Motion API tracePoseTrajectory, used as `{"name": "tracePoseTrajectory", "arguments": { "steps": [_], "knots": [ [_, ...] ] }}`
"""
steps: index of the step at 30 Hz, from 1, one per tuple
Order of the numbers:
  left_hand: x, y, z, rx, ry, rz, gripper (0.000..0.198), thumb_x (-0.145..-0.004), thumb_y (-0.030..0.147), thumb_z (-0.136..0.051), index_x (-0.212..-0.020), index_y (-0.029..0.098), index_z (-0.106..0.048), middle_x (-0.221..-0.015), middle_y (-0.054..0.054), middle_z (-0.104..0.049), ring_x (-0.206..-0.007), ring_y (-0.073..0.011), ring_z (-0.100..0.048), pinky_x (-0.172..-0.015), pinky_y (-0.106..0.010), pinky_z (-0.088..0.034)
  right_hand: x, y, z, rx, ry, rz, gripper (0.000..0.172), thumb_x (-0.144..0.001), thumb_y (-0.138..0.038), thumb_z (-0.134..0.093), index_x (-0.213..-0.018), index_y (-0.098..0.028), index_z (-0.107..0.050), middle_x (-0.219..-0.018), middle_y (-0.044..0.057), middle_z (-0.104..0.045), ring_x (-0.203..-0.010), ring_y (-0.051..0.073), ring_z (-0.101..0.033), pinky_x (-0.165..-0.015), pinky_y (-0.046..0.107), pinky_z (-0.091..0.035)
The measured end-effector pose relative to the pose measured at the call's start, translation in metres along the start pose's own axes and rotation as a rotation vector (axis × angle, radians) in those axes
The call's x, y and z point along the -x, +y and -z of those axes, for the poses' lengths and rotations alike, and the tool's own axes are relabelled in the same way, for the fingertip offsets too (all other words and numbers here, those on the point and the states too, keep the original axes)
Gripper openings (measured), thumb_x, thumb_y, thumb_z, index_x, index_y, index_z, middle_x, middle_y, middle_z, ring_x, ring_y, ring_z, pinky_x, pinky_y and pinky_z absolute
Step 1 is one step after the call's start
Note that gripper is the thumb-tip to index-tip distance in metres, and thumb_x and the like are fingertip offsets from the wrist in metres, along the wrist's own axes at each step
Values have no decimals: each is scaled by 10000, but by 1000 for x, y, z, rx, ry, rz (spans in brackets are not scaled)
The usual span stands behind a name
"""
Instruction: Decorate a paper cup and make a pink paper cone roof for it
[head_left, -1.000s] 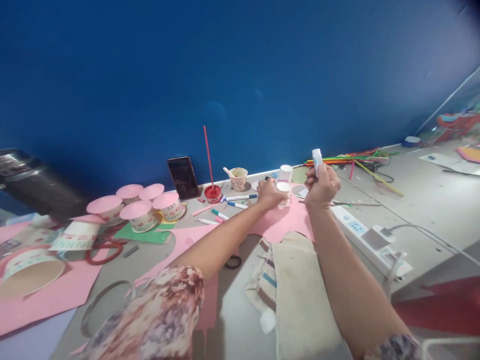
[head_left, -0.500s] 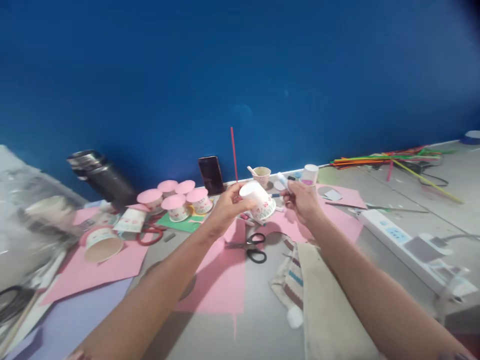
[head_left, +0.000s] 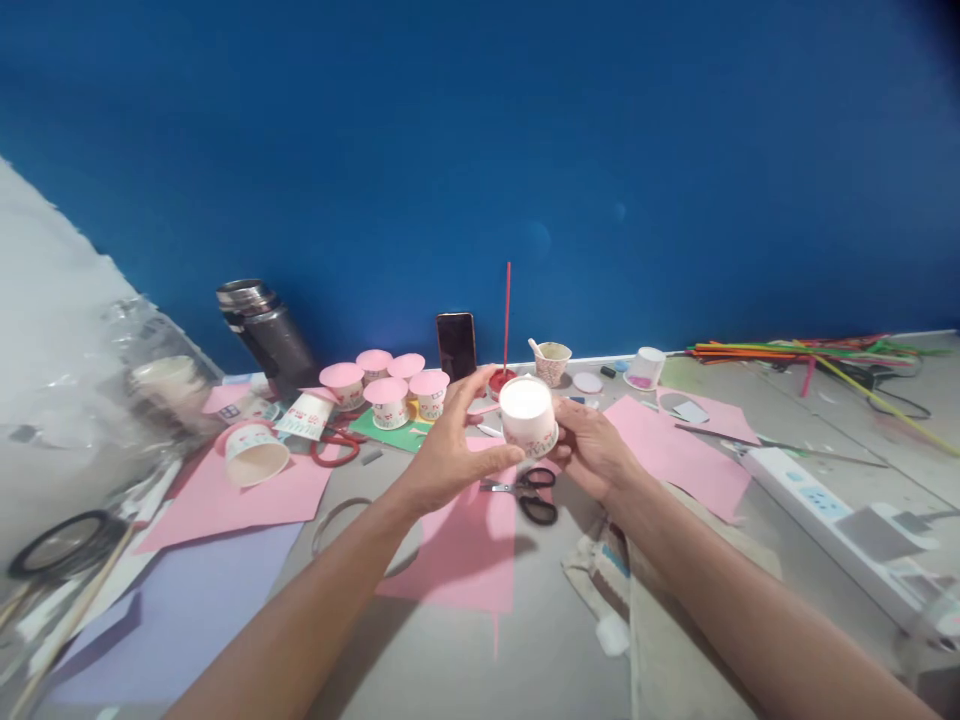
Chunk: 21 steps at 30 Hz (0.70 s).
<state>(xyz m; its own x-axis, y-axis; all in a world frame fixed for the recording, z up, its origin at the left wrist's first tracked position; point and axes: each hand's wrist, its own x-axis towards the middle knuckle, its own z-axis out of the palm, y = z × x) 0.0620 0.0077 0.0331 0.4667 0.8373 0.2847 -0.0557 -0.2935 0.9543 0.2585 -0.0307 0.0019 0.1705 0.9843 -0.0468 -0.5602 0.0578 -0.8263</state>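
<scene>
An upturned white paper cup with a flowered band is held up above the table between my hands. My right hand grips its right side with bent fingers. My left hand is spread at the left side. Its thumb tip lies by the cup's lower edge, and the other fingers are stretched out with a gap to the cup. Below the cup, black-handled scissors lie partly on a pink paper sheet. A red stick stands upright behind the cup.
To the left are several pink-topped cups, red-handled scissors and a dark flask. A phone leans on the blue wall. At right lie a power strip and colored pipe cleaners. A cloth pouch lies in front.
My right hand has moved left onto the cup; the white and blue pen-like thing it held no longer shows. My left fingers have spread from the cup. The view has swung left.
</scene>
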Motion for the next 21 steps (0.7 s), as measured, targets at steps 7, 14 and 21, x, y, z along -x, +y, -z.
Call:
{"name": "tracePoseTrajectory", "arguments": {
  "steps": [7,14,21],
  "knots": [
    [31,-22,-22,826,20,609,232,-901,339,-742,-919,111,-780,-949,-122,-715,-827,-189,-670,-673,-274,-539,7,12,-1,-58,5,-56,337,-714,-376,-876,-732,-202,-588,-549,-70,-479,-464,74,-390,-389,177,-339],
    [33,-29,-32,992,43,511,236,-782,279,-884,-936,124,-795,-967,-101,-766,-854,-190,-691,-694,-274,-567,15,24,-6,-1,31,-105,332,-725,-424,-864,-770,-195,-628,-578,-47,-527,-481,84,-417,-421,202,-384],
    [30,-29,-4,762,144,370,331,-765,397,-896,-913,120,-793,-915,-91,-772,-805,-178,-672,-755,-294,-561,6,-3,19,131,154,97,315,-695,-375,-905,-872,-177,-736,-644,-22,-630,-524,65,-452,-460,172,-365]
  ]
}}
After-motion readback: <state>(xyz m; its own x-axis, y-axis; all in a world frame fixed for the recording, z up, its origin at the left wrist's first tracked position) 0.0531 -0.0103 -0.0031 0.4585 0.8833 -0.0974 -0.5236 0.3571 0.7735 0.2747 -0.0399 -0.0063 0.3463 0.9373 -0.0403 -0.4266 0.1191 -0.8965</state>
